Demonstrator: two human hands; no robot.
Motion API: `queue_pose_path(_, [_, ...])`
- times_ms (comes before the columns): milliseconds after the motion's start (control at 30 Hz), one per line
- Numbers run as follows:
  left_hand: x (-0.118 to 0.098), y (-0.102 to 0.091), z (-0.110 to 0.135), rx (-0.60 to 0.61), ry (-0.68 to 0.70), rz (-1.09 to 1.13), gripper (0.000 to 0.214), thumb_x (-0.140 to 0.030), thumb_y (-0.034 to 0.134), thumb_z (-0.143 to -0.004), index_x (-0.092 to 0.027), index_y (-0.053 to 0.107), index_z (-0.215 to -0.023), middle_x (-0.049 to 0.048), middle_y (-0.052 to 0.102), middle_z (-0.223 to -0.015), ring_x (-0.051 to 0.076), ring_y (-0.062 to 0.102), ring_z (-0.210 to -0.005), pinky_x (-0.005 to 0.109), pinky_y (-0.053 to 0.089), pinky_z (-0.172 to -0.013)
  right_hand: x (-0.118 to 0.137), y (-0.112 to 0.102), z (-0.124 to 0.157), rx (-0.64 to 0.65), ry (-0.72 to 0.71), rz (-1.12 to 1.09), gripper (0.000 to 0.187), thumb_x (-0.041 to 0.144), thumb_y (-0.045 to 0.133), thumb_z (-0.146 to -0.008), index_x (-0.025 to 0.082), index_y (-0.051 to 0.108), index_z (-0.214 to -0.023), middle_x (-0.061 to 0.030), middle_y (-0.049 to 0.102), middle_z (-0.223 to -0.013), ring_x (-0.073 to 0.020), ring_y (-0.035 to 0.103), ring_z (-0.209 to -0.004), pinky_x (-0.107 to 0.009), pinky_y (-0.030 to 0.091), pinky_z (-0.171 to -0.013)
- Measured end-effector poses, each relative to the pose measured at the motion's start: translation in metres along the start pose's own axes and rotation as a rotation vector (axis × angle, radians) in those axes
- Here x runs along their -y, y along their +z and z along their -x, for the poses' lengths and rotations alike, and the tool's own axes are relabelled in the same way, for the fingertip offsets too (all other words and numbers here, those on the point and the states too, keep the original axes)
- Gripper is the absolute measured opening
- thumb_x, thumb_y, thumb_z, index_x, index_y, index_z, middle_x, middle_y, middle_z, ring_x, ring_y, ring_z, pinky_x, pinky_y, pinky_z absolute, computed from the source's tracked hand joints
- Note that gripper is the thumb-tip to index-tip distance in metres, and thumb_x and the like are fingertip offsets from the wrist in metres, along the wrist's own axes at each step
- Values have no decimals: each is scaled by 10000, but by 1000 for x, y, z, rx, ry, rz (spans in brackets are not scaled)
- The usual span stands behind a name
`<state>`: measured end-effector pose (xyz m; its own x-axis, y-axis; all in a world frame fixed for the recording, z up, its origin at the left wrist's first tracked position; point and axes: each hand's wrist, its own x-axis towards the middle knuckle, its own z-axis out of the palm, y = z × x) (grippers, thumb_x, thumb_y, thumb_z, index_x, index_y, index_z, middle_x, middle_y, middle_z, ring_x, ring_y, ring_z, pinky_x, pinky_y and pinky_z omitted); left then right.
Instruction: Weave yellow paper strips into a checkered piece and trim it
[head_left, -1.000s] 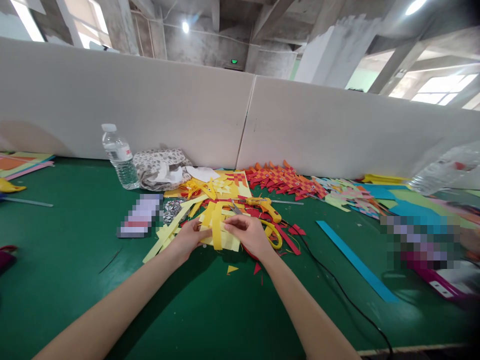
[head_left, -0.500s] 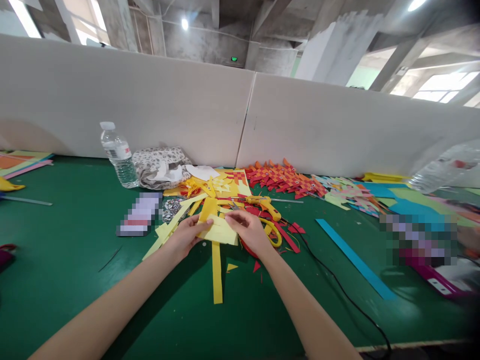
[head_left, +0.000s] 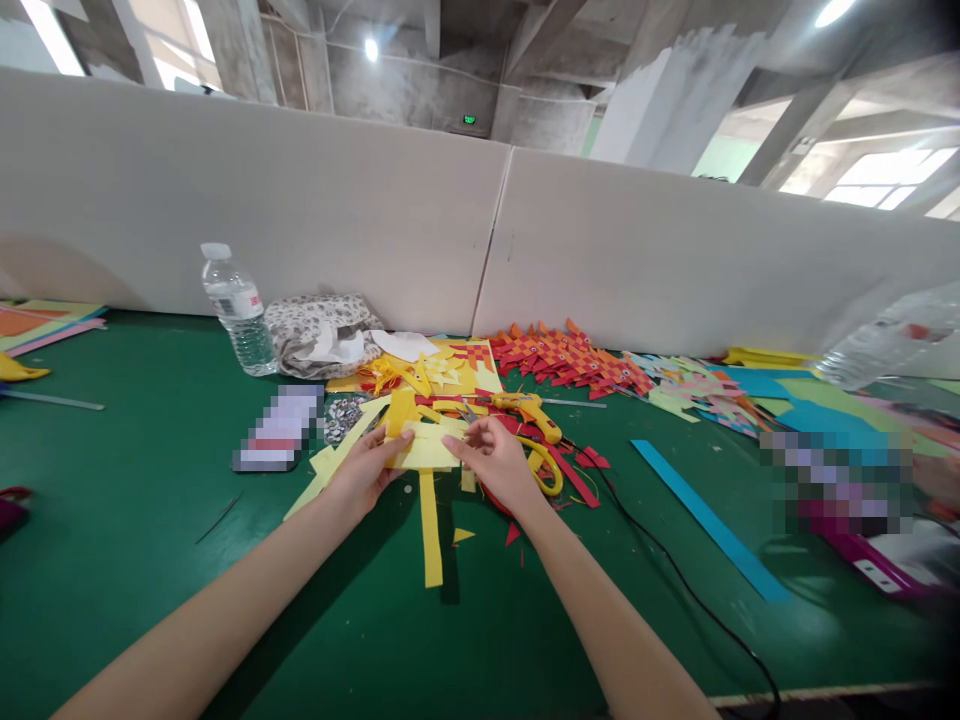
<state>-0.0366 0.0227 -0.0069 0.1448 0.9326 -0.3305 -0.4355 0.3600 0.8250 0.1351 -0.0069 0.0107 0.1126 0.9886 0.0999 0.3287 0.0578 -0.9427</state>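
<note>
Between my two hands is a piece of pale yellow paper (head_left: 426, 450), held above the table. A deeper yellow paper strip (head_left: 430, 535) hangs down from below it, and more deep yellow paper sticks out above its upper left side. My left hand (head_left: 369, 468) pinches the left edge, thumb on top. On the right edge, my right hand (head_left: 495, 462) grips with thumb and fingertips. Just beyond the hands lie a yellow glue gun (head_left: 529, 408), yellow-handled scissors (head_left: 553, 470), and red and yellow paper scraps. How the yellow pieces join cannot be seen.
Orange-red woven paper pieces (head_left: 570, 358) are heaped by the white partition (head_left: 637, 260). To the left stand a water bottle (head_left: 238, 315) and a blurred phone (head_left: 281, 428). A blue strip (head_left: 705, 515) and a black cord (head_left: 675, 575) lie right. Another person's hand (head_left: 937, 478) shows far right.
Both hands have lifted the yellow paper slightly and shifted it left. The hanging strip has moved up with it, and its shadow now shows separately on the table.
</note>
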Motion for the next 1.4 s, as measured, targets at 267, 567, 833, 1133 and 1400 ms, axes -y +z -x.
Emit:
queue_pose_path(267, [-4,-5,-5,-26,0,169,132,-77,630,-721,-107,609,-848,44,672,-755,103,632,-564,139,521,-449,8,1,17,194,-467,226,80,231,534,-739,218,496,-808,32,511,-633,-88,449,-475,-216,361,-471])
queue_pose_path(567, [5,-8,-8,30,17,188,213,-85,628,-724,-144,584,-924,50,670,-852,143,654,-679,207,561,-546,-2,12,20,276,-738,582,235,191,466,-831,258,626,-990,-36,646,-926,-148,592,-805,-227,413,-639])
queue_pose_path(833, [0,-2,2,50,-6,171,289,-91,630,-722,-156,568,-997,71,658,-973,162,659,-722,217,561,-531,6,18,19,197,-504,334,242,398,534,-806,213,660,-712,-11,626,-651,-147,566,-604,-252,414,-578])
queue_pose_path(1133, [0,2,5,44,-1,167,321,-61,623,-718,-145,571,-1024,94,651,-1023,169,654,-783,233,571,-625,5,15,17,221,-130,-32,321,472,575,-741,169,677,-717,18,557,-504,-92,491,-418,-210,385,-456])
queue_pose_path(1400, [1,3,7,67,30,172,329,-27,581,-733,-142,570,-1041,89,661,-996,153,658,-727,221,568,-608,-2,18,12,256,-77,-157,292,449,608,-707,170,674,-758,-18,646,-700,-76,498,-443,-205,407,-435])
